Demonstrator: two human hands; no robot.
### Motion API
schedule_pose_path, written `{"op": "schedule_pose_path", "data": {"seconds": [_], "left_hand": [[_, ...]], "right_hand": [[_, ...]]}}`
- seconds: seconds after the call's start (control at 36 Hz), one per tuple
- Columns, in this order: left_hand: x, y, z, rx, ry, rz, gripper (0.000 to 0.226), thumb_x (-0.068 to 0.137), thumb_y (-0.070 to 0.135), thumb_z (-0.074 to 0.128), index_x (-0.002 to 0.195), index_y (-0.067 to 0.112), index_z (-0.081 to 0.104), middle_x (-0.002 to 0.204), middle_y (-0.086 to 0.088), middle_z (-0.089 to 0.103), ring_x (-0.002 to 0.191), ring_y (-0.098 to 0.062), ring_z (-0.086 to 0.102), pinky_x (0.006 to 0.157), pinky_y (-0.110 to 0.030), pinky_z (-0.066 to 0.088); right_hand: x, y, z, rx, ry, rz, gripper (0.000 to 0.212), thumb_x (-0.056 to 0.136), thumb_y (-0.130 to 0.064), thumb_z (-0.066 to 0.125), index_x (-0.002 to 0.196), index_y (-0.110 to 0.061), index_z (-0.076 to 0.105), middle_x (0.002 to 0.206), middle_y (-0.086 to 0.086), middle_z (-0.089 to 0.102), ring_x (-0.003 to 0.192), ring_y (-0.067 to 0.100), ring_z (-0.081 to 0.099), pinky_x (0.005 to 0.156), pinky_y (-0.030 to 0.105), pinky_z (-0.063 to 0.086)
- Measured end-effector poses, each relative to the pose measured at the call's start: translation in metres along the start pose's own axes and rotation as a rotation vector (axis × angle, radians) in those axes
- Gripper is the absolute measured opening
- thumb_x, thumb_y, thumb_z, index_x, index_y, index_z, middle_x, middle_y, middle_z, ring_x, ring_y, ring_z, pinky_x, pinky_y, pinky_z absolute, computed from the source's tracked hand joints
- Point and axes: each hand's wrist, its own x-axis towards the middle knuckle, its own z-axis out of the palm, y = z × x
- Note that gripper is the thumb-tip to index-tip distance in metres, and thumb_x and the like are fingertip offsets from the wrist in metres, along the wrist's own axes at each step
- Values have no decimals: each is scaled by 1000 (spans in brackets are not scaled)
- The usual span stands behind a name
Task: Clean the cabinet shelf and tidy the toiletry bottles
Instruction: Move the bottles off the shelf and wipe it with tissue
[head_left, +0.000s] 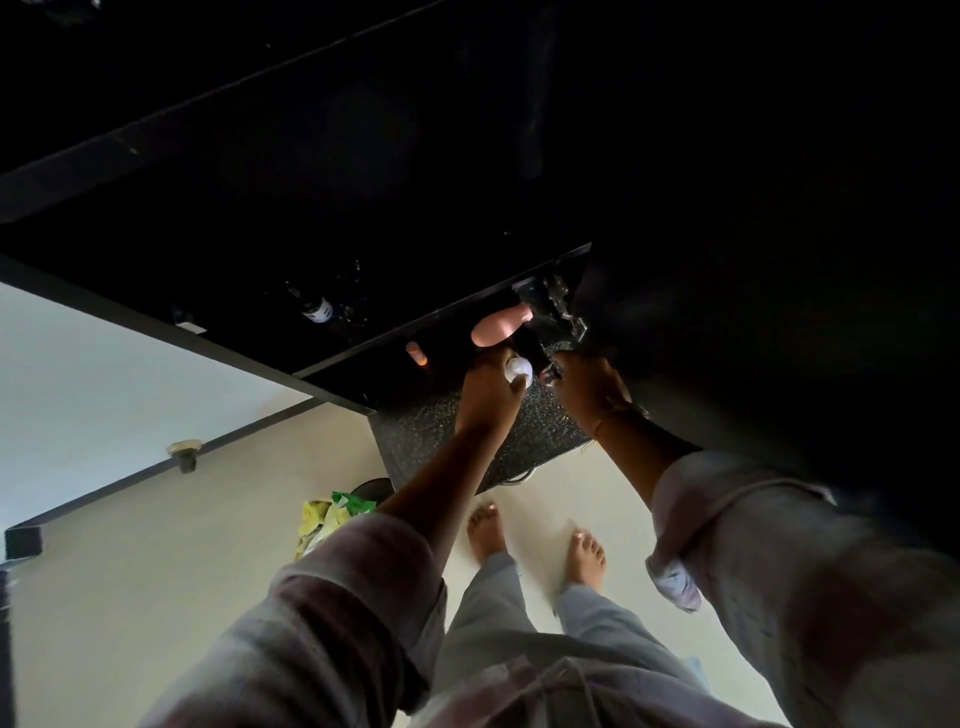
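Head view shows the left hand (488, 400) with its fingers curled round a small white bottle (519, 370), holding it above the speckled dark shelf (431, 431). Just beside it, the right hand (592, 389) has its fingers closed on a small dark item (550, 372), too dim to identify. Behind both hands a pink bottle (497, 327) lies on its side in the dark cabinet, with a smaller orange bottle (416, 354) to its left.
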Motion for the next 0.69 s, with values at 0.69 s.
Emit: {"op": "schedule_pose_path", "data": {"seconds": [0.69], "left_hand": [[8,8,-5,48,-73,18,57,80,18,76,130,8,51,129,-7,58,122,-21,53,98,-32,49]], "right_hand": [[-8,-6,-9,26,28,-17,63,86,-22,63,141,-34,34,125,9,62,107,33,64,78,47,58]]}}
